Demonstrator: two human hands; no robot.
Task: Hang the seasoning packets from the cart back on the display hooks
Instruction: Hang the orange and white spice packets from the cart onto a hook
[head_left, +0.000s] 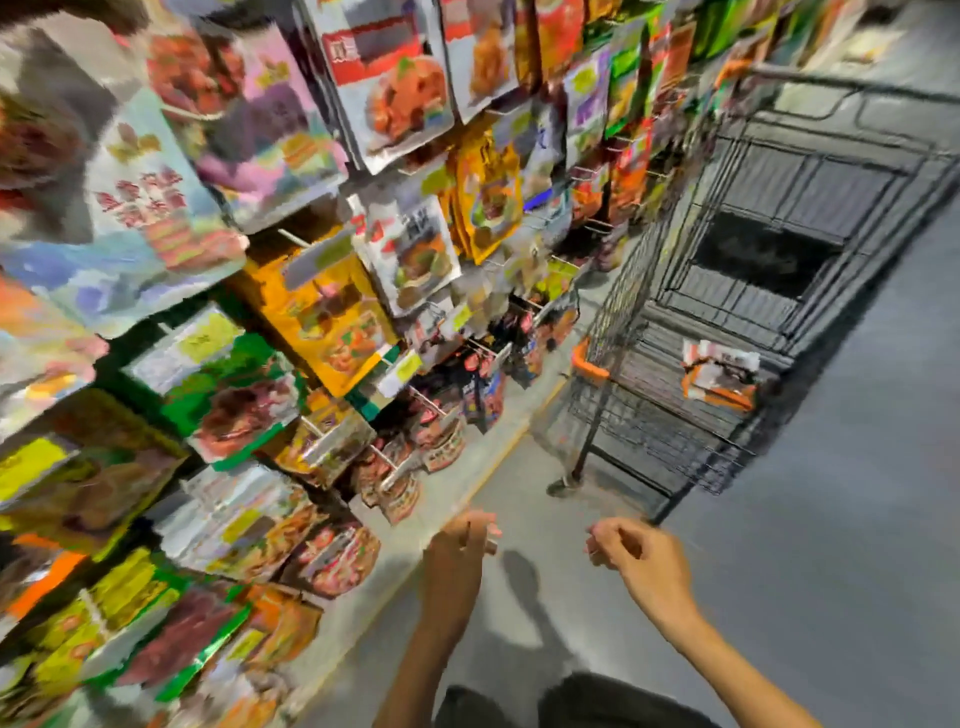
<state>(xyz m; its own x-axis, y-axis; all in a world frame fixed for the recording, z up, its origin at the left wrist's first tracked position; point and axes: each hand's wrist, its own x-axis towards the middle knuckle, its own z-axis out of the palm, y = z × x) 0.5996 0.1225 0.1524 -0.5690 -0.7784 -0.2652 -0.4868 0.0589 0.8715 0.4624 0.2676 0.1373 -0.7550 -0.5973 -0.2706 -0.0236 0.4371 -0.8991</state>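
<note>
Blurred view. The left hand (457, 551) and right hand (641, 564) are held out low over the floor, loosely curled, holding nothing. Ahead on the right, packets (719, 374) lie in the cart (621, 317). The display (317, 312) fills the left.

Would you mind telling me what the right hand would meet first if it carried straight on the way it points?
The right hand would probably meet the cart, low on its frame by the wheel; blur leaves depth unclear.
</note>
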